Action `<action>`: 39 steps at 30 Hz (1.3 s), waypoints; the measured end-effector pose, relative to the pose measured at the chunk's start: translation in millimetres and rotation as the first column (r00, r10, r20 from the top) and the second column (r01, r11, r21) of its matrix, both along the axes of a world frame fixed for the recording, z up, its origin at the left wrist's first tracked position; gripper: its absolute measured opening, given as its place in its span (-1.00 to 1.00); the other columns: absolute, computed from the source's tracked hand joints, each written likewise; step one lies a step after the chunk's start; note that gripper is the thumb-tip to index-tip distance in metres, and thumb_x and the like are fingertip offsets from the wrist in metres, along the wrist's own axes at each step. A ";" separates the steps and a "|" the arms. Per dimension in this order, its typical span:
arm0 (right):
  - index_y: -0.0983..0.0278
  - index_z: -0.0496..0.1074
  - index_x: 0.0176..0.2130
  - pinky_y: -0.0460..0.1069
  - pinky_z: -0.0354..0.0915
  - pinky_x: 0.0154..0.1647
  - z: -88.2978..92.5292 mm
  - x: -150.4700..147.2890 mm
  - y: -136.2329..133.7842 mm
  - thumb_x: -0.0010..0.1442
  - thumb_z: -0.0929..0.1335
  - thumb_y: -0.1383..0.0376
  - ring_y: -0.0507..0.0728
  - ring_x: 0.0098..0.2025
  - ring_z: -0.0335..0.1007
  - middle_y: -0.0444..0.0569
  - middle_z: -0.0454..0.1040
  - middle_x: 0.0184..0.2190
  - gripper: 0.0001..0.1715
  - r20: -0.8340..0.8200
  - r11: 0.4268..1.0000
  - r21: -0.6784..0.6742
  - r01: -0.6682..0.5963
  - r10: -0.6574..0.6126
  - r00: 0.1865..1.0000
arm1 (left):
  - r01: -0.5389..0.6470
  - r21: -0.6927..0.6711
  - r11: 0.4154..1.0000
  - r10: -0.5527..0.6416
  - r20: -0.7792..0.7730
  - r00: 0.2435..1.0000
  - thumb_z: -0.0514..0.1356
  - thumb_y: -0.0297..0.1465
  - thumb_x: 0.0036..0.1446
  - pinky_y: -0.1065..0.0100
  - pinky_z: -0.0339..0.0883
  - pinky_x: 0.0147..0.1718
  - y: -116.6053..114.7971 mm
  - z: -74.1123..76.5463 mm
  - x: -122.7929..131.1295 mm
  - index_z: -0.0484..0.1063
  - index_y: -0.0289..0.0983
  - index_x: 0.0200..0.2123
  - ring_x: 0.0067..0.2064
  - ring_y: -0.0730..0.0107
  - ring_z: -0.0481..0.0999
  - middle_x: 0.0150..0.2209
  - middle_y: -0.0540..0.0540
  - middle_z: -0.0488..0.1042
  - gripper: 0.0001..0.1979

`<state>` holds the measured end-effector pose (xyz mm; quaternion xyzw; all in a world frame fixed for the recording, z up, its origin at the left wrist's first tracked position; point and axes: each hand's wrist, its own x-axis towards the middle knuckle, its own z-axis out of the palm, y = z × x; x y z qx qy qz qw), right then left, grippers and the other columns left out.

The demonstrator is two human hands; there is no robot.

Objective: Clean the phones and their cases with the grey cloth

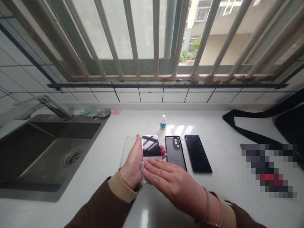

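Note:
My left hand (133, 163) is wrapped round a smartphone (151, 145), its thumb along the left edge and fingertips showing at the right. The phone's glossy dark screen faces up and reflects the window bars. A pale grey wiping cloth (145, 179) lies over the lower screen. My right hand (172, 180) presses it there with fingers together and nearly flat. Left of the phone is a clear phone case (125, 145) on the counter. To the right lie a black phone case (174, 153) with a camera cut-out and a second dark smartphone (198, 153).
A small white spray bottle (162, 123) stands behind the phones, with a clear cap (172, 129) near it. At left are a sink (49, 196), a faucet (55, 107), a green cloth (89, 113) and a drain strainer (104, 113). A black strap (251, 131) lies right, near a pixelated patch.

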<state>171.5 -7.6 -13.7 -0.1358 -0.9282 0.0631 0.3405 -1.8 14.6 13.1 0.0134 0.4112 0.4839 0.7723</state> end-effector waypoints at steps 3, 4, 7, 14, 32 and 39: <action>0.48 0.44 0.33 0.16 0.39 0.47 -2.8 1.7 3.5 0.48 0.27 0.56 0.22 0.43 0.42 0.19 0.55 0.31 -0.50 -0.050 0.996 -0.005 0.088 -0.088 0.995 | 0.111 -0.003 0.994 -0.111 0.028 0.993 -0.14 0.20 0.47 0.28 0.63 -0.16 -7.9 -3.4 10.6 0.61 -0.52 -0.13 -0.25 0.15 0.73 -0.28 -0.41 0.67 -0.10; 0.47 0.44 0.33 0.16 0.40 0.47 -3.6 2.1 4.3 0.47 0.27 0.57 0.22 0.43 0.42 0.20 0.55 0.31 -0.49 -0.057 0.994 -0.013 0.112 -0.112 0.992 | 0.122 -0.005 0.992 -0.122 0.024 0.992 -0.13 0.18 0.49 0.30 0.63 -0.14 -9.9 -4.3 13.2 0.62 -0.55 -0.11 -0.22 0.15 0.73 -0.25 -0.44 0.68 -0.11; 0.46 0.44 0.33 0.16 0.37 0.49 -6.2 2.5 4.8 0.48 0.28 0.56 0.22 0.43 0.42 0.18 0.54 0.32 -0.50 -0.047 0.992 -0.040 0.120 -0.122 0.991 | 0.086 -0.012 0.996 -0.086 0.008 0.996 -0.12 0.15 0.50 0.29 0.63 -0.10 -11.4 -5.9 15.7 0.62 -0.55 -0.10 -0.21 0.14 0.75 -0.27 -0.43 0.68 -0.13; 0.38 0.50 0.29 0.11 0.37 0.48 -7.8 0.4 0.6 0.49 0.32 0.51 0.18 0.38 0.49 0.11 0.61 0.26 -0.56 -0.047 0.986 -0.161 -0.038 0.031 0.998 | -0.026 -0.094 0.995 0.021 -0.049 0.999 -0.13 0.05 0.54 0.15 0.66 -0.16 0.3 -8.3 7.2 0.58 -0.56 -0.01 -0.33 0.10 0.73 -0.30 -0.39 0.67 -0.22; 0.41 0.55 0.26 0.24 0.42 0.43 -14.8 12.1 23.9 0.51 0.23 0.50 0.29 0.34 0.53 0.22 0.56 0.29 -0.52 -0.038 0.904 -0.203 0.376 -0.391 0.920 | 0.315 0.131 0.940 -0.316 -0.014 0.949 -0.11 0.11 0.52 0.20 0.60 -0.31 -15.9 -16.5 18.6 0.52 -0.38 0.24 -0.36 0.14 0.71 -0.25 -0.32 0.71 -0.25; 0.37 0.54 0.25 0.14 0.34 0.48 -10.7 1.7 5.9 0.47 0.24 0.57 0.18 0.38 0.48 0.12 0.57 0.30 -0.50 -0.014 0.986 -0.139 0.090 -0.093 0.996 | 0.184 -0.013 0.983 -0.184 0.008 0.983 -0.20 0.12 0.53 0.14 0.61 -0.11 -3.7 -11.7 10.2 0.54 -0.52 0.15 -0.18 0.00 0.76 -0.17 -0.47 0.71 -0.15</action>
